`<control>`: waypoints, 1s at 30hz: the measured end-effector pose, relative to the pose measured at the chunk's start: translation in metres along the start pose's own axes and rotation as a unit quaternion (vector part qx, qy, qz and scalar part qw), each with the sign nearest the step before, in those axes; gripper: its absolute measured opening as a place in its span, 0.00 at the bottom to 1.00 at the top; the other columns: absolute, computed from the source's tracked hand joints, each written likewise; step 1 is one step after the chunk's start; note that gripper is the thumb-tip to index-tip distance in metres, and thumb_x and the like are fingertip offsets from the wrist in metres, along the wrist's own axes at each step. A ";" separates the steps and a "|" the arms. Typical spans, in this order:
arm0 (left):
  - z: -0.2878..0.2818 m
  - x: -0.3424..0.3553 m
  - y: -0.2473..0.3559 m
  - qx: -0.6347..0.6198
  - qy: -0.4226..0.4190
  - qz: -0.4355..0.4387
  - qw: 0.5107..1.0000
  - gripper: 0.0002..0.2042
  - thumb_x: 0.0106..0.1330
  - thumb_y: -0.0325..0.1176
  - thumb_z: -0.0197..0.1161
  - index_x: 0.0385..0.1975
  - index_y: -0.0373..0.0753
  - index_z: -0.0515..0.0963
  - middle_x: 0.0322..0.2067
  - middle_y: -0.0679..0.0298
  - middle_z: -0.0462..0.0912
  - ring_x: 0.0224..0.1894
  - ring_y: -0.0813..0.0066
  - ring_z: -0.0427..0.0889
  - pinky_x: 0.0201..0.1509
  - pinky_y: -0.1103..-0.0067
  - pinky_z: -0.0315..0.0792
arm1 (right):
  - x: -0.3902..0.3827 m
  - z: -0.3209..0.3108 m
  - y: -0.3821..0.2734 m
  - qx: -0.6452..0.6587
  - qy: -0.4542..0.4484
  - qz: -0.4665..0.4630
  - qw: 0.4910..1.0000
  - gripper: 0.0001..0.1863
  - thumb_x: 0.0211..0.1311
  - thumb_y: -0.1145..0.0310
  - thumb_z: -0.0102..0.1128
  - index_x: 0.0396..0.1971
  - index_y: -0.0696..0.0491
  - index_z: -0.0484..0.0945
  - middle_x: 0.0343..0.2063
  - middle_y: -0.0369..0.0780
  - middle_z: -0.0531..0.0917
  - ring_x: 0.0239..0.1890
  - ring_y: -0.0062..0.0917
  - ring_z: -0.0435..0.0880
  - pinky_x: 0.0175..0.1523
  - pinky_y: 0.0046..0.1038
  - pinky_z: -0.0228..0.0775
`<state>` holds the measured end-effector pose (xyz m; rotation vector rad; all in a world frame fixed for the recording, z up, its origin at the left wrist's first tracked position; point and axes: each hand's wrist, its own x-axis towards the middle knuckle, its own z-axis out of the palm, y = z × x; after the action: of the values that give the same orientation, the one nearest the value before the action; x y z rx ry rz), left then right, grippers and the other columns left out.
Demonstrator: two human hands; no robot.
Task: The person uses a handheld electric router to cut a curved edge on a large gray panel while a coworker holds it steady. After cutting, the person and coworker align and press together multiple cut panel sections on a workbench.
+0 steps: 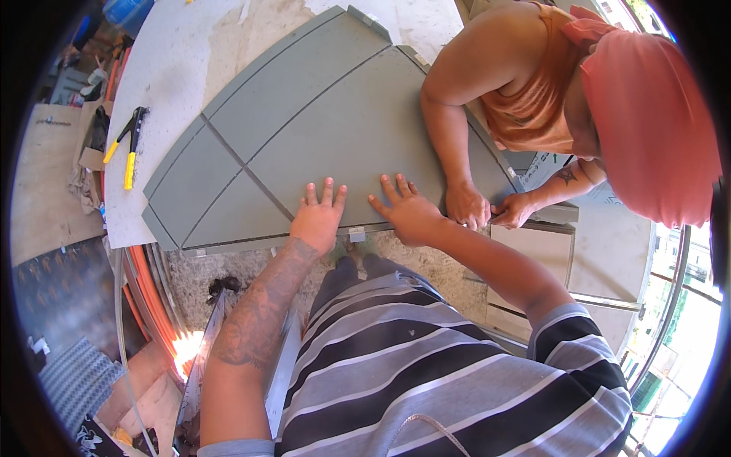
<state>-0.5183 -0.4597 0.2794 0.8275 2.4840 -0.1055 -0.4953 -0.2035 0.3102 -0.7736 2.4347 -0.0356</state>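
Note:
A grey-green panel with a curved outer edge and dark grooves lies on a pale work surface. My left hand rests on the panel near its front edge, open, fingers spread. To its right, my right hand also lies open on the panel, holding nothing. A small pale tab sticks out from the front edge between my hands. Beside my right hand, a co-worker's two hands are at the panel's right front corner; what their fingers grip is too small to make out.
The co-worker, in an orange top and coral head covering, leans over the panel's right side. Yellow-handled pliers lie left of the panel. Orange tubes and assorted scraps crowd the lower left. Pale boxy sections stand at right, beside metal railing.

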 end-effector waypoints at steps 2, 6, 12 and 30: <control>-0.003 0.002 -0.002 0.005 0.003 0.007 1.000 0.55 0.58 0.34 0.80 0.84 0.44 0.50 0.82 0.44 0.52 0.79 0.30 0.60 0.79 0.54 0.68 | 0.001 0.000 0.001 0.004 -0.002 0.001 1.000 0.46 0.63 0.71 0.66 0.82 0.50 0.59 0.80 0.64 0.51 0.81 0.67 0.54 0.82 0.55 0.55; -0.019 -0.001 0.000 -0.033 -0.012 0.014 0.999 0.42 0.68 0.23 0.63 0.83 0.42 0.55 0.82 0.45 0.53 0.79 0.30 0.61 0.77 0.52 0.69 | -0.001 -0.001 0.003 0.017 -0.006 0.004 1.000 0.44 0.64 0.72 0.65 0.82 0.48 0.60 0.81 0.63 0.51 0.81 0.66 0.54 0.82 0.54 0.56; -0.013 0.001 0.000 -0.026 -0.015 0.021 0.999 0.45 0.64 0.28 0.69 0.83 0.43 0.54 0.82 0.44 0.53 0.78 0.30 0.61 0.77 0.53 0.70 | 0.000 0.001 0.009 0.021 -0.011 0.001 1.000 0.44 0.65 0.68 0.66 0.81 0.44 0.61 0.81 0.61 0.51 0.81 0.63 0.57 0.82 0.51 0.57; -0.023 -0.026 0.003 -0.108 0.072 -0.037 0.991 0.55 0.58 0.40 0.81 0.84 0.46 0.51 0.82 0.45 0.49 0.84 0.44 0.49 0.87 0.56 0.49 | 0.002 0.014 -0.018 0.054 0.115 0.047 0.991 0.51 0.57 0.59 0.78 0.80 0.44 0.61 0.82 0.51 0.54 0.85 0.51 0.49 0.84 0.59 0.46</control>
<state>-0.5093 -0.4662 0.3126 0.6729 2.6033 0.2027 -0.4797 -0.2175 0.3007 -0.6370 2.6583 -0.2300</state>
